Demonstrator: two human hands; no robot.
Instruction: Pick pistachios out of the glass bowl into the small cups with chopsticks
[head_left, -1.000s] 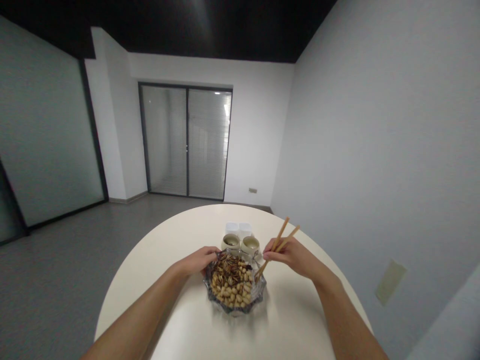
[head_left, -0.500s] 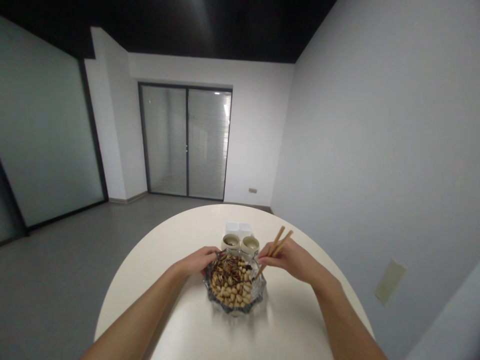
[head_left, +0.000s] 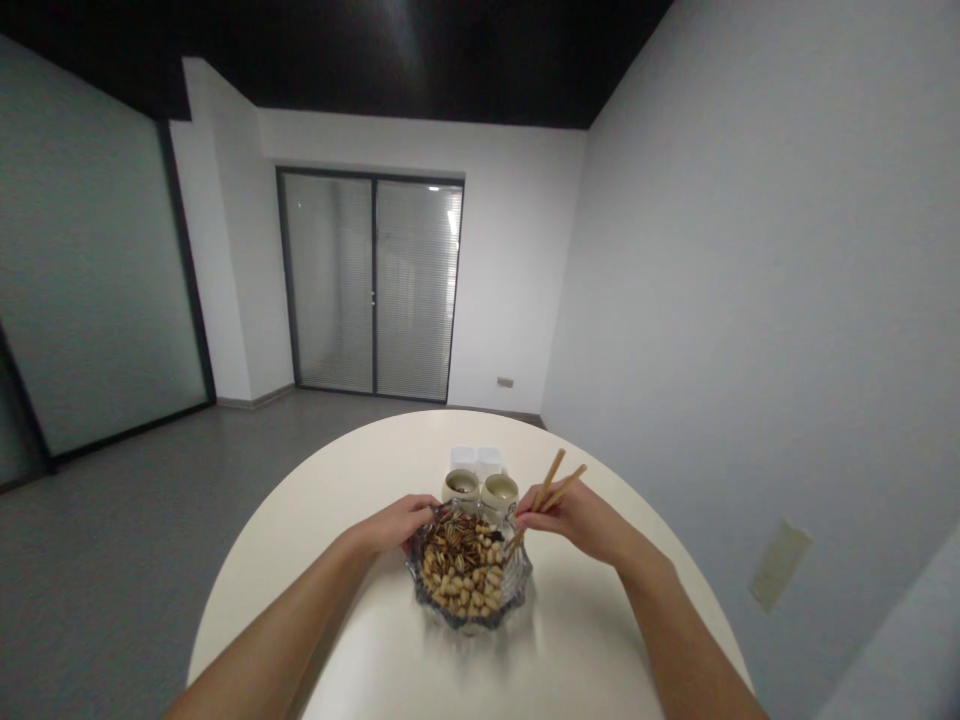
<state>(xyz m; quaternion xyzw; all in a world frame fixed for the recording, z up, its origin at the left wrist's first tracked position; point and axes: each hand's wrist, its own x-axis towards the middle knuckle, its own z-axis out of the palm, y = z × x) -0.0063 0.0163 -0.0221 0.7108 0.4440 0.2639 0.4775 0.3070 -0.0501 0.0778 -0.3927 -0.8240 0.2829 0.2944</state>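
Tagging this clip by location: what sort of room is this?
Probably an office meeting room: dark-framed glass sliding doors, a frosted glass partition, and a round cream table bearing a cut-glass bowl of nuts and seeds.

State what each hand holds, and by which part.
Right hand grips the chopsticks near their middle, tips in the glass bowl. Left hand holds that bowl's left rim.

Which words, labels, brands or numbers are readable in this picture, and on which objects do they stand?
No text can be read anywhere.
The bowl, the cups and the chopsticks in the right hand: no lettering shows.
The socket plate: too small to tell.
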